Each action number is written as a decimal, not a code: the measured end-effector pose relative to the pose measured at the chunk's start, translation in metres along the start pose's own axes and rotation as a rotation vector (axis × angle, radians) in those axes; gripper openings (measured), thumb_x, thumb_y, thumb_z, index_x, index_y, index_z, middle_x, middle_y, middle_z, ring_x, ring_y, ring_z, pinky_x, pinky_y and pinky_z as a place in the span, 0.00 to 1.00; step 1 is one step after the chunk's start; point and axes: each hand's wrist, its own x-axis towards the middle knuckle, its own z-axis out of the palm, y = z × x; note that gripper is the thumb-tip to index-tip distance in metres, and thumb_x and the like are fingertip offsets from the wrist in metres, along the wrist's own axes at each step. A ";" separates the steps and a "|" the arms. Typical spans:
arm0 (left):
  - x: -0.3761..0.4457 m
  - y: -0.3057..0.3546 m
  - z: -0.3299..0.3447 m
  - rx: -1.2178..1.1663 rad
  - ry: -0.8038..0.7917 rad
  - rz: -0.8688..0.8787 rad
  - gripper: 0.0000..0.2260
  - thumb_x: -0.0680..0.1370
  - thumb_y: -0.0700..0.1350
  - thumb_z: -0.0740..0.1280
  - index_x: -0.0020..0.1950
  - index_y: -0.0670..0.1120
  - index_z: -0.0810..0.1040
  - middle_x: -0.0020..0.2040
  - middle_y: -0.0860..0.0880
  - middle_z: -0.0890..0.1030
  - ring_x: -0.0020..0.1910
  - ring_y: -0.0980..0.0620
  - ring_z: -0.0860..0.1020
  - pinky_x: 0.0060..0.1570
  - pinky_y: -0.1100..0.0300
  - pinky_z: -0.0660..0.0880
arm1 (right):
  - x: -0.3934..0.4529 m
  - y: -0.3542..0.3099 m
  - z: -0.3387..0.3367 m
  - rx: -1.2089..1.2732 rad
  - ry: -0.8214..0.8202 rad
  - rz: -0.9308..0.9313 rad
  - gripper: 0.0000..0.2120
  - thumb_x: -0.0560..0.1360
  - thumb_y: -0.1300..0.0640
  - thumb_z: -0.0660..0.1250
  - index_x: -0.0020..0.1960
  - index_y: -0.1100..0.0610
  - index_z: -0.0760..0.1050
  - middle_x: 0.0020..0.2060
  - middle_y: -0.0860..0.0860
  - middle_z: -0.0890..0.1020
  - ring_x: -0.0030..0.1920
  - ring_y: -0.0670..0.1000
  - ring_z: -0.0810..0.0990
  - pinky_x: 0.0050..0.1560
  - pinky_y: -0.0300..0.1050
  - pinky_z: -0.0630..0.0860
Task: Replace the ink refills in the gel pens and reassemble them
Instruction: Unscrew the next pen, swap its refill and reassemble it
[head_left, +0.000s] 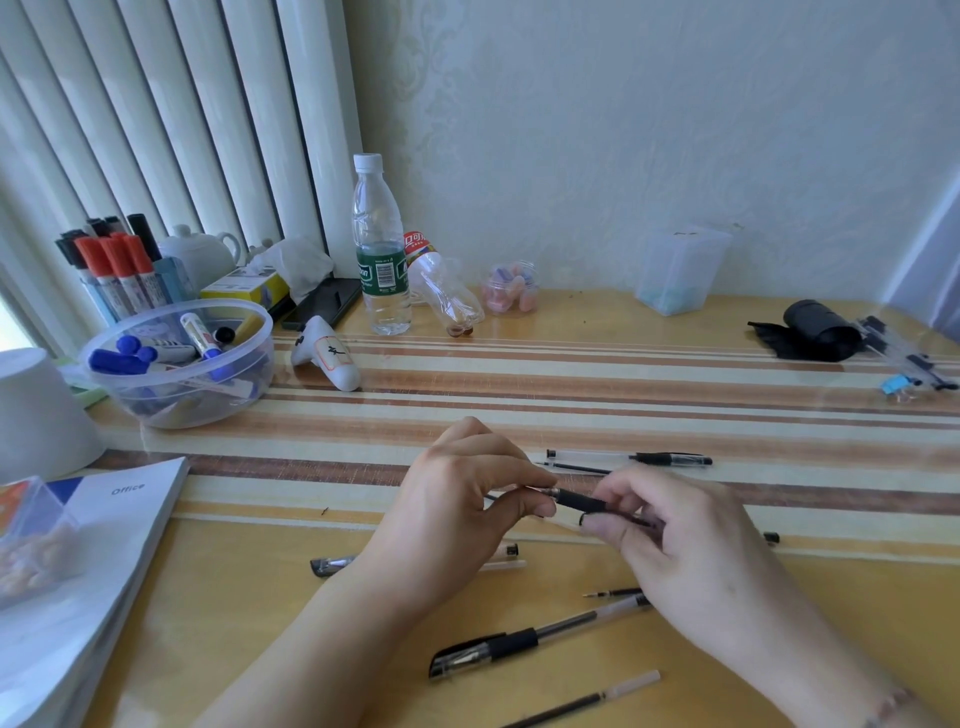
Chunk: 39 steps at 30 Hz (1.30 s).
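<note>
Both my hands hold one gel pen with a black rubber grip (581, 502) just above the table's middle. My left hand (462, 512) pinches its tip end between thumb and fingers. My right hand (680, 540) grips the barrel end. A capped gel pen (631, 458) and a loose refill (574, 467) lie just beyond my hands. Nearer me lie another capped pen (519, 642), a short refill (613, 593) and a long refill with a clear end (587, 701). A pen (332, 564) lies partly hidden under my left wrist.
A clear bowl of markers (244, 374) and a marker cup (111, 270) stand at the left, with a stack of papers (88, 566) in front. Bottles (378, 244), a small jar (511, 291) and a clear box (678, 270) line the wall. Black cloth (813, 327) and pens (904, 358) lie far right.
</note>
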 end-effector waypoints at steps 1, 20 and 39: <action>0.000 0.000 0.000 -0.004 -0.003 -0.002 0.07 0.69 0.49 0.74 0.46 0.50 0.86 0.39 0.57 0.83 0.44 0.56 0.75 0.44 0.62 0.73 | 0.000 -0.002 -0.001 -0.028 0.001 -0.003 0.06 0.73 0.47 0.68 0.39 0.45 0.76 0.26 0.39 0.76 0.32 0.40 0.75 0.24 0.31 0.61; -0.004 0.006 -0.009 -0.112 -0.187 -0.146 0.22 0.73 0.36 0.63 0.64 0.51 0.70 0.60 0.57 0.75 0.57 0.58 0.72 0.49 0.74 0.65 | 0.000 -0.001 -0.003 -0.043 0.073 0.011 0.05 0.75 0.46 0.65 0.41 0.43 0.77 0.22 0.35 0.73 0.27 0.36 0.74 0.22 0.30 0.59; 0.002 -0.008 -0.012 0.005 -0.086 -0.296 0.10 0.72 0.42 0.75 0.51 0.52 0.81 0.40 0.58 0.84 0.42 0.59 0.80 0.46 0.68 0.76 | 0.001 0.008 -0.005 0.033 0.171 0.004 0.08 0.70 0.54 0.71 0.48 0.46 0.80 0.43 0.33 0.79 0.47 0.41 0.80 0.47 0.45 0.79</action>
